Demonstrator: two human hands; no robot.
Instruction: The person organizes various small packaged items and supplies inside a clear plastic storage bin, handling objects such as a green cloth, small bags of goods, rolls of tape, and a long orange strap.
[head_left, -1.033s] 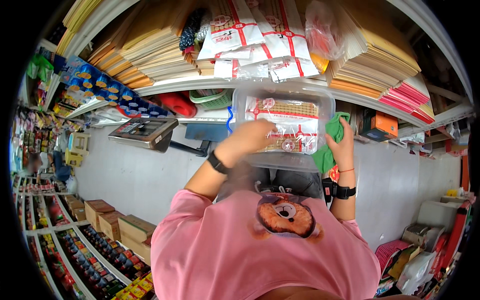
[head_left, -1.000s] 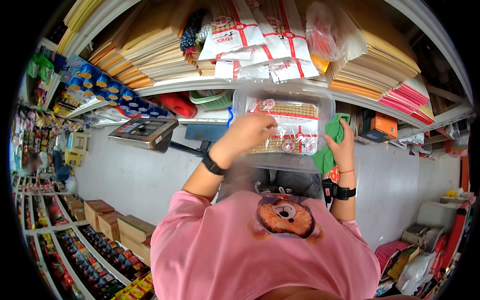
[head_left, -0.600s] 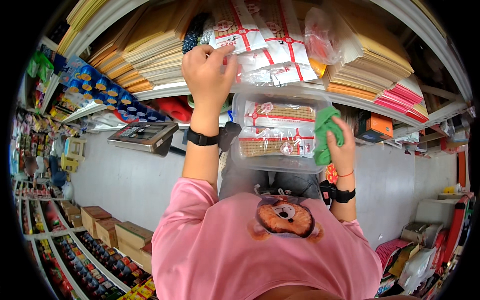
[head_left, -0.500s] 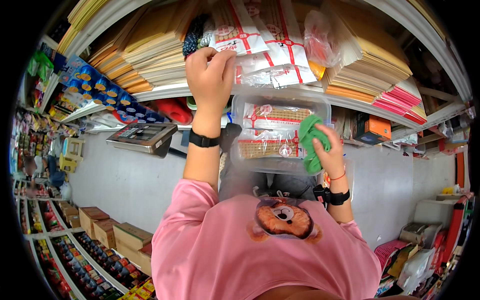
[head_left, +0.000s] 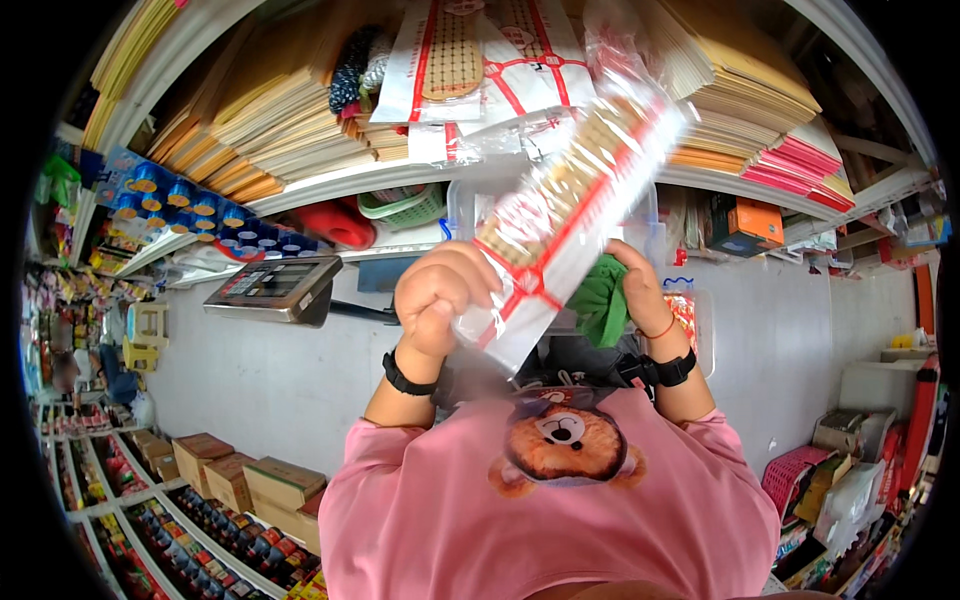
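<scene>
Pinched at its lower end by my left hand (head_left: 437,295), a clear-and-white packet of woven insoles (head_left: 565,195) slants up to the right, blurred by motion. My right hand (head_left: 643,288) is closed on a crumpled green cloth (head_left: 602,300), just below the packet. Behind the packet sits a clear plastic bin (head_left: 465,205), mostly hidden, so its contents cannot be made out. Similar insole packets (head_left: 440,60) lie on the shelf ahead, next to a coil of dark cord (head_left: 350,75).
Brown envelope stacks (head_left: 270,110) fill the white shelf (head_left: 350,172) on both sides. Below it are a green basket (head_left: 405,208) and a metal scale (head_left: 275,287) at left, an orange box (head_left: 745,228) at right. Cardboard boxes (head_left: 285,485) stand behind left.
My left hand has come down from the shelf with an insole packet, now over the bin. My right hand has kept the green cloth and shifted slightly left.
</scene>
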